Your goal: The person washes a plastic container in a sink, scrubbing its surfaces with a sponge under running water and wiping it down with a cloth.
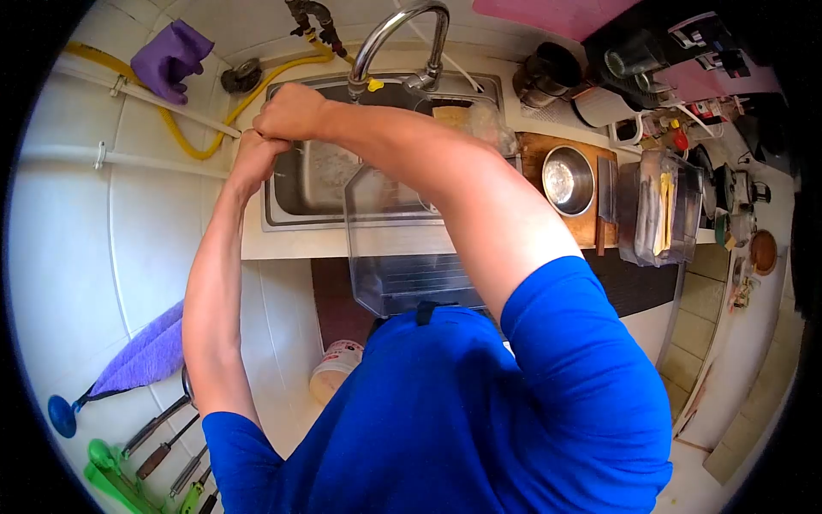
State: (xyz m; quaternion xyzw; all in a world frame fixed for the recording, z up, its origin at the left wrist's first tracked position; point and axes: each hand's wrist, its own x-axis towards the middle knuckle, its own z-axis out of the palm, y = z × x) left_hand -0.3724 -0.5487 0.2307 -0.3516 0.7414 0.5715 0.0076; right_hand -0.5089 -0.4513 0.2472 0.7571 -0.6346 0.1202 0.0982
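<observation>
My left hand (257, 160) and my right hand (294, 112) meet at the left rim of the steel sink (271, 214), right hand above the left. Both are closed, knuckles pressed together, and anything in them is hidden. Below my right forearm, a clear plastic bin (390, 270) leans tilted against the counter edge, between my body and the sink. A curved chrome faucet (400, 21) rises behind my right forearm, with a yellow bit near its base. Part of the sink's basin is hidden by that arm.
Right of the sink, a cutting board (535, 152) bears a steel bowl (568, 181) and a cleaver (606, 190). Beyond stands another clear container (648, 210). A purple glove (174, 60) and yellow hose (201, 152) are at left. A white bucket (336, 368) stands below.
</observation>
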